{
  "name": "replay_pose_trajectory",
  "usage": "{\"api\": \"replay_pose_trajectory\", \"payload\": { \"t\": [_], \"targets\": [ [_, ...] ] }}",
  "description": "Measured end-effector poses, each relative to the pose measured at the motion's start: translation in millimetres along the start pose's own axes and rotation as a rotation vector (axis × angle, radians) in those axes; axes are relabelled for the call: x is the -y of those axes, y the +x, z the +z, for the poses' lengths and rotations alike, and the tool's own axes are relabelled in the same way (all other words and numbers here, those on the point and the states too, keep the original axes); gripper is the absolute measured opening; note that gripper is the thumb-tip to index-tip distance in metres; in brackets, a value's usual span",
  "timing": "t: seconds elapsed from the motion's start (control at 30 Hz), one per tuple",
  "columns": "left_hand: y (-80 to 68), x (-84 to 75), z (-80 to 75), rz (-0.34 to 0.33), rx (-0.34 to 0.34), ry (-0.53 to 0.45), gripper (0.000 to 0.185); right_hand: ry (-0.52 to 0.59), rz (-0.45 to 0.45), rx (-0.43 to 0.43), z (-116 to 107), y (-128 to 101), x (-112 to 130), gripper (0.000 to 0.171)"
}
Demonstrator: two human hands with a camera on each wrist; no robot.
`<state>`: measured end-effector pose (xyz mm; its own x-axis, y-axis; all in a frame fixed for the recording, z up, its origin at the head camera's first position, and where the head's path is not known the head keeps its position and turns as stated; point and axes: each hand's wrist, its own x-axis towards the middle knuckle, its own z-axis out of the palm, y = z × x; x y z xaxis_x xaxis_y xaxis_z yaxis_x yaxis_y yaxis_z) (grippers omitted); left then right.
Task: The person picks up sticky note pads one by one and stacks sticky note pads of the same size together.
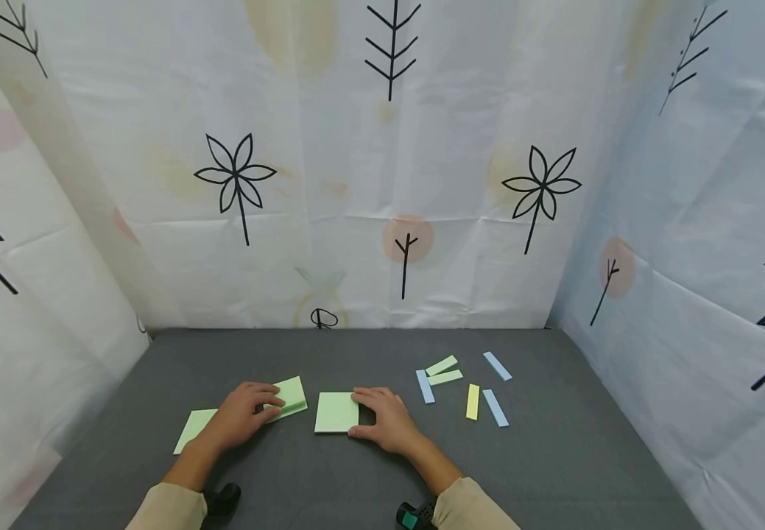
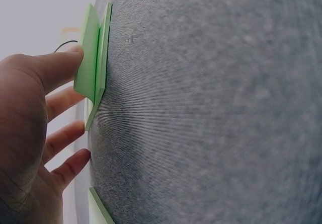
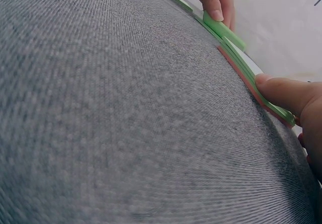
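While the right hand [image 1: 385, 421] presses flat fingers on a green notepad [image 1: 336, 411] to steady it at the grey bench's [image 1: 554, 456] centre, the left hand [image 1: 244, 412] pinches the lifted top sheets of another green pad [image 1: 291, 392], at its nine o'clock.

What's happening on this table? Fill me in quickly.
A person is handling green sticky notes on a grey table. The left hand lifts the top sheet of one green pad with its thumb. The right hand rests on the edge of a second green pad. A loose green sheet lies at left; coloured strips are scattered at right.
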<state>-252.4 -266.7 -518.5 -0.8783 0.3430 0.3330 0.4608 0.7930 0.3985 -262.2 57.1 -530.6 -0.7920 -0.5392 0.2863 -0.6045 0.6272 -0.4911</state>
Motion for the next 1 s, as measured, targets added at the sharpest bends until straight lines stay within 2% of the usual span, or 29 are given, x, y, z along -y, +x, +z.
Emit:
{"api": "replay_pose_trajectory", "payload": {
  "t": [0.2,0.5,0.83,0.93,1.0],
  "targets": [
    [0.5,1.5,0.5,0.029,-0.006,0.041,0.014,0.008,-0.002,0.003,-1.0,-0.4,0.5,0.062],
    [2.1,2.5,0.9,0.023,0.011,0.046,0.017,-0.010,0.002,0.005,-1.9,0.3,-0.8,0.062],
    [3.0,5.0,5.6,-0.020,-0.047,0.004,0.016,-0.017,0.005,0.007,-0.3,0.4,-2.8,0.062],
    [1.2,6.7,5.6,-0.056,-0.087,0.046,0.022,-0.017,0.004,0.006,1.6,0.8,-3.1,0.062],
    [-0.4,7.2,4.9,-0.108,-0.101,0.094,0.030,-0.020,0.005,0.005,2.4,1.0,-3.1,0.062]
  ]
}}
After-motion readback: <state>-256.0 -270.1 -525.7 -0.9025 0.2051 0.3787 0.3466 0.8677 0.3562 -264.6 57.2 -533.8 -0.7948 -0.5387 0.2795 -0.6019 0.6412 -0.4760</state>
